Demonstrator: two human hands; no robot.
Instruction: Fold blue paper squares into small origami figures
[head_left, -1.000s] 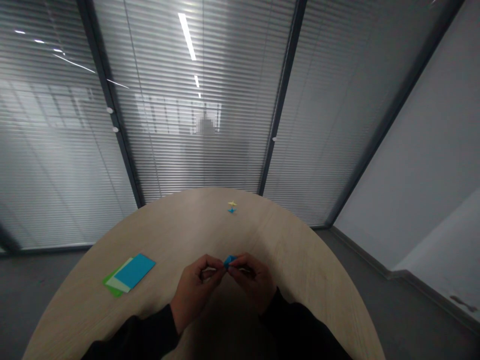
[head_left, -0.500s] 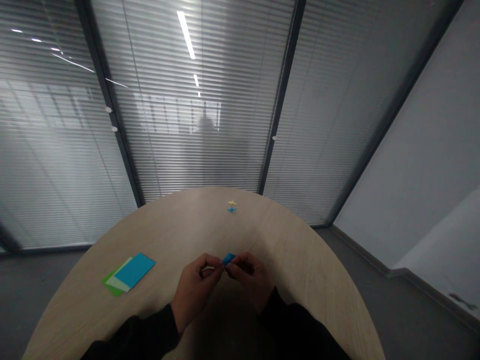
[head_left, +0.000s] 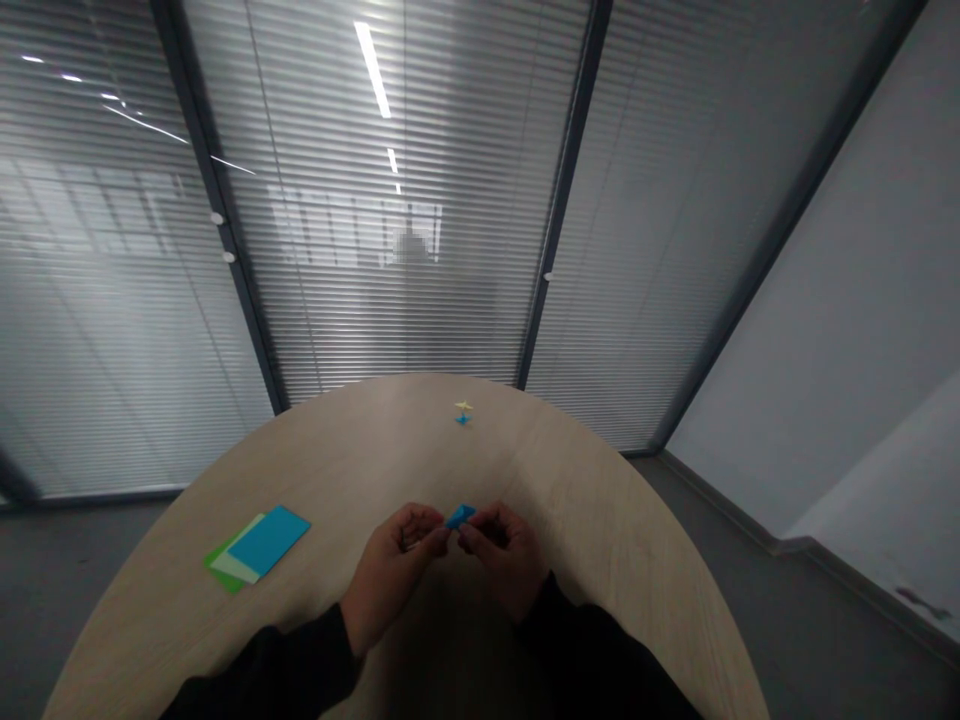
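Note:
A small folded piece of blue paper [head_left: 460,516] is pinched between my two hands above the near middle of the table. My left hand [head_left: 394,572] grips its left end between thumb and fingers. On the other side my right hand [head_left: 505,556] holds the right end, thumb in front and fingers curled behind. The fingers hide both ends of the paper, and its exact folded shape is too small to make out.
Blue, pale green and green paper sheets [head_left: 270,543] lie overlapping on the round wooden table [head_left: 360,450] at left. Near the far edge sit a small yellow folded paper figure [head_left: 464,405] and a blue one [head_left: 463,420]. Blinds-covered glass panels [head_left: 420,300] stand behind.
The blue folded paper has shifted very slightly to the right. My left fingers have loosened and spread a little around its left end; everything else looks the same.

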